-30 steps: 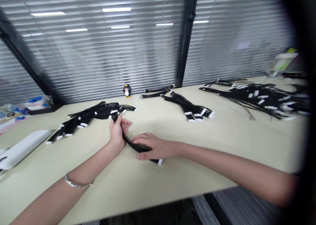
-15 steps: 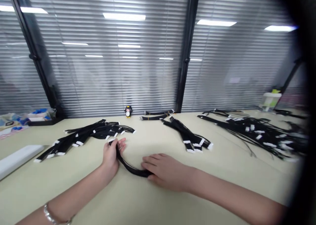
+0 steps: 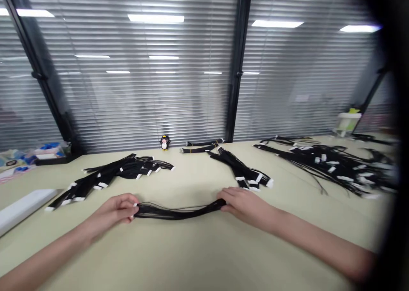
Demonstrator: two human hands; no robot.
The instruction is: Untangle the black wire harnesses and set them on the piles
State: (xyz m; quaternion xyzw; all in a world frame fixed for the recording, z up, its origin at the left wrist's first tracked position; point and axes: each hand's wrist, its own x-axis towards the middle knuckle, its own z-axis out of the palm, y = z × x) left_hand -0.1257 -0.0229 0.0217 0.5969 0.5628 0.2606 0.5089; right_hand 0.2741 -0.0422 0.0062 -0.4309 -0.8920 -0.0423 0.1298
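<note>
A black wire harness (image 3: 179,213) made of many thin wires stretches from side to side between my two hands, sagging slightly over the table. My left hand (image 3: 123,208) pinches its left end, where a white connector shows at the fingertips. The other end is gripped by my right hand (image 3: 241,203), palm down, and its connector is hidden under the fingers. Beyond my left hand lies a fanned pile of similar black harnesses (image 3: 118,171) with white connectors. A smaller bundle (image 3: 238,165) rests just behind my right hand.
A large tangled heap of black harnesses (image 3: 332,165) covers the right side. Two tied cable bundles (image 3: 200,149) and a penguin figurine (image 3: 164,142) stand near the blinds (image 3: 191,99). At left are a white bar-shaped object (image 3: 25,208) and a dark tray (image 3: 60,158). A clear container (image 3: 347,124) sits far right.
My left hand has turned and moved left and slightly down; my right hand has moved right and up. The harness, curved before, is now drawn out nearly straight.
</note>
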